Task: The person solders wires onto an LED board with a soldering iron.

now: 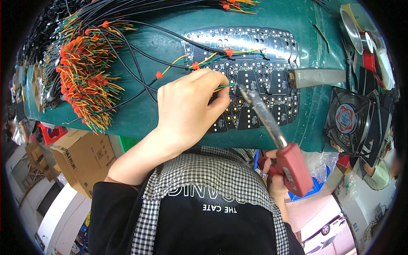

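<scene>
My left hand (189, 108) is closed in a pinch over the near left part of a black circuit board panel (278, 80). Between thumb and fingers it grips a thin wire (224, 86), whose green end points right across the panel. A red trigger-style soldering gun (294, 169) is in my right hand (274, 172), fingers wrapped round its handle. Its long metal barrel (265, 117) slants up and left, and the tip comes close to the wire's end; whether they touch I cannot tell. Black cables (155, 59) with red collars and orange-yellow ends lie across the panel's left side.
A big heap of cables (85, 80) covers the left of the green work surface (144, 38). A metal bar (319, 78) lies at the panel's right edge. Farther right stand a black fan (346, 120) and a spool (369, 42). A cardboard box (83, 159) sits below left; another person (378, 174) is at far right.
</scene>
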`<state>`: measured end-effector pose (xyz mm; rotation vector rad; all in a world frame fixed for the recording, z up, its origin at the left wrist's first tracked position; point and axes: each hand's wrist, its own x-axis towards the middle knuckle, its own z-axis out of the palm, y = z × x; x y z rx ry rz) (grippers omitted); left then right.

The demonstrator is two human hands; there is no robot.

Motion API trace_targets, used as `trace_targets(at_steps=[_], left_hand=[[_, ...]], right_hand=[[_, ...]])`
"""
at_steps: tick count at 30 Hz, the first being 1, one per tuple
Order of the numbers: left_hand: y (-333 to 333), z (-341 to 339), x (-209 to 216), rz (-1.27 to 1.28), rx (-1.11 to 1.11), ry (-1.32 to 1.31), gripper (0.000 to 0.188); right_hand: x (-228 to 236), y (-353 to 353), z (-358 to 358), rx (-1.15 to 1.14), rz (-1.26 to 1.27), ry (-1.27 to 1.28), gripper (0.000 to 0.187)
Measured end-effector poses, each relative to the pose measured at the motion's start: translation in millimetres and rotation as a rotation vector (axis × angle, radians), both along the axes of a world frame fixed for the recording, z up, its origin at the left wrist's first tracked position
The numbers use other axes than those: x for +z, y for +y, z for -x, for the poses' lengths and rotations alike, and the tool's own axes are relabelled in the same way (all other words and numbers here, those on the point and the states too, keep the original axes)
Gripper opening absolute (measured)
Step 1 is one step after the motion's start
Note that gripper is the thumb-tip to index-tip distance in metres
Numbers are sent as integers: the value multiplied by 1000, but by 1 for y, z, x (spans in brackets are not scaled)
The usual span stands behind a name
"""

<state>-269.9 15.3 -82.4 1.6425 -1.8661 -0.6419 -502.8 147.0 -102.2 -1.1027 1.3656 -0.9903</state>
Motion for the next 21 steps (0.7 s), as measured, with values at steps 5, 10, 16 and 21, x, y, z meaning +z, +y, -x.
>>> trace_targets(at_steps=[5,10,16,21], left_hand=[[0,1,5,-18,-24,-69,10],[-2,-7,11,-171,-66,211,10],[3,-2,13,-116,-109,-38,8],[2,3,15,-119,-98,-67,8]], right_hand=[[10,-8,-11,-200,-6,-89,77],[8,-3,-3,-138,-22,-181,78],[5,-1,0,-103,-83,-243,82],[0,1,8,-93,-123,-207,86]])
